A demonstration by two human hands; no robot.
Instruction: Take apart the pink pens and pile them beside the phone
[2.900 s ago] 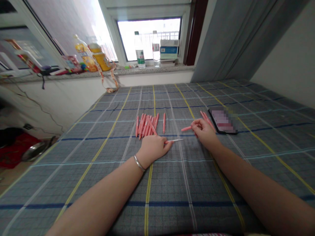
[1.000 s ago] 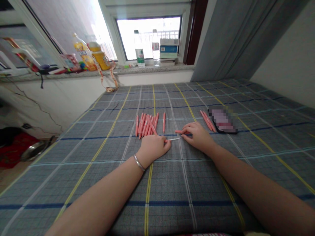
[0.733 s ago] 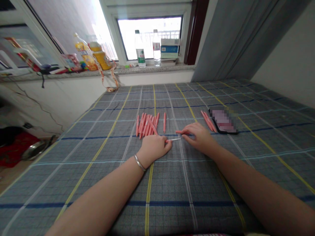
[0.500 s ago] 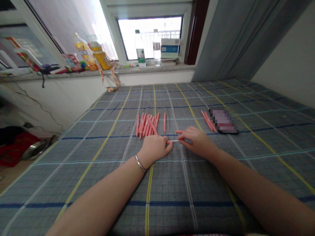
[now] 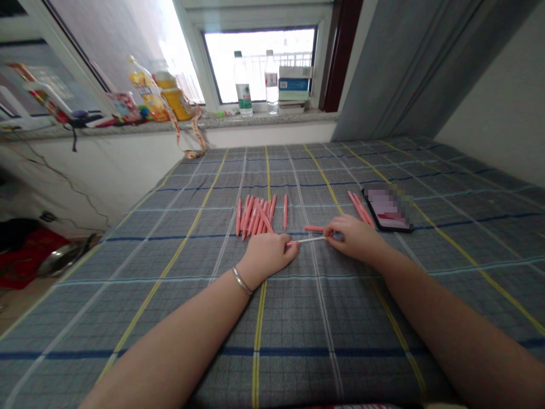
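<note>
My left hand, with a silver bangle at its wrist, is closed on a pink pen piece. From that piece a thin white pen refill runs across to my right hand, whose fingertips pinch its far end. Just behind the refill lies a pink pen barrel, its right end hidden by my right fingers. A pile of several pink pens rests beyond my left hand, one lying slantwise on top. A single pink pen lies apart to their right.
Two or so pink pens lie beside a dark-edged phone, partly blurred, at the right. Checked grey cloth covers the surface. Bottles, boxes and a yellow flask stand on the windowsill.
My right hand has moved right, away from my left, and a longer stretch of the white refill shows between them. My left hand has stayed nearly still.
</note>
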